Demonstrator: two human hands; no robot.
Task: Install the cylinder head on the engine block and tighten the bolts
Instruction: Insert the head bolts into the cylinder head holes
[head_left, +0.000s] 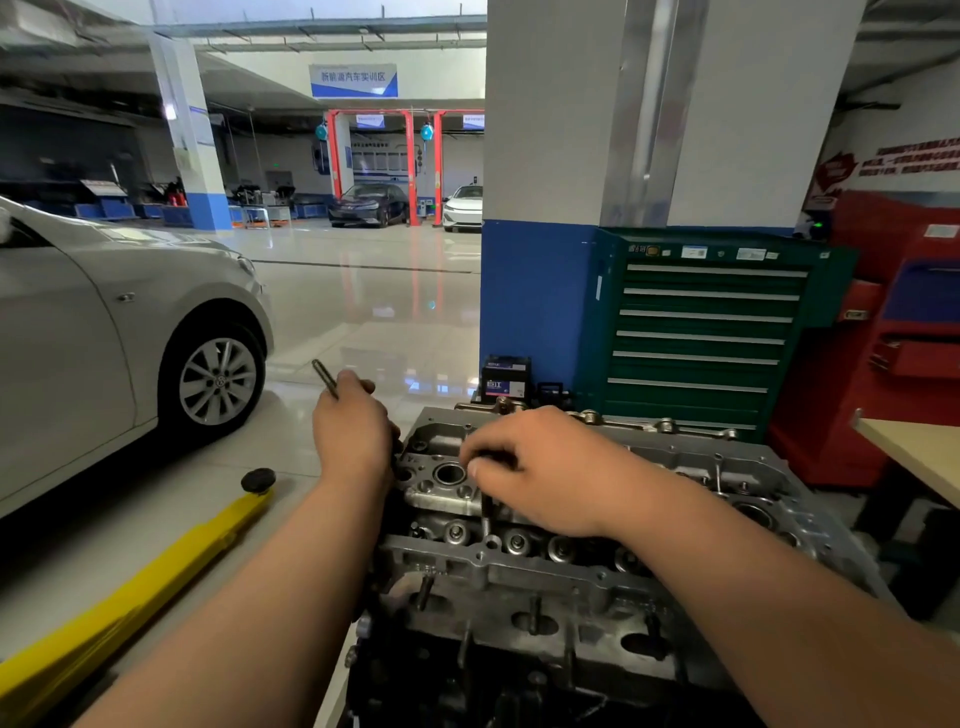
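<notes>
The grey aluminium cylinder head (545, 577) sits on the dark engine block (467, 680) at the bottom centre. My right hand (540, 467) pinches the top of a long dark head bolt (485, 514) that stands upright in a hole near the head's left end. My left hand (350, 426) is at the head's left edge and grips other long bolts (324, 379), one shaft sticking up and left out of my fist. Several valve tops and studs show along the near side of the head.
A silver car (104, 332) stands at the left. A yellow lift arm (135, 587) with a black pad crosses the floor at lower left. Behind the engine are a green drawer cabinet (701, 332), a small battery (504, 379), red cabinets and a table corner (914, 447) at right.
</notes>
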